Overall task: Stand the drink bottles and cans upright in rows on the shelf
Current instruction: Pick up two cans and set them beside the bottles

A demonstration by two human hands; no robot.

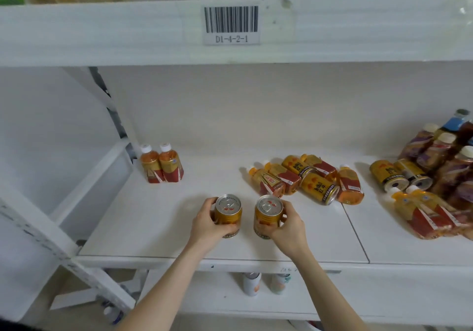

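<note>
My left hand (206,224) grips a gold can (227,210) that stands upright near the front of the white shelf (143,218). Beside it my right hand (288,224) grips a second upright gold can (267,211). Two orange drink bottles (161,164) with white caps stand upright at the back left. A pile of orange bottles and gold cans (307,179) lies on its side in the middle. More cans (399,174) and bottles (422,210) lie at the right.
The shelf above carries a barcode label (231,25) and blurred goods at its left end. Darker bottles (442,149) are heaped at the far right. Two pale cans (263,283) stand on the shelf below. A white frame post (51,231) slants at the left.
</note>
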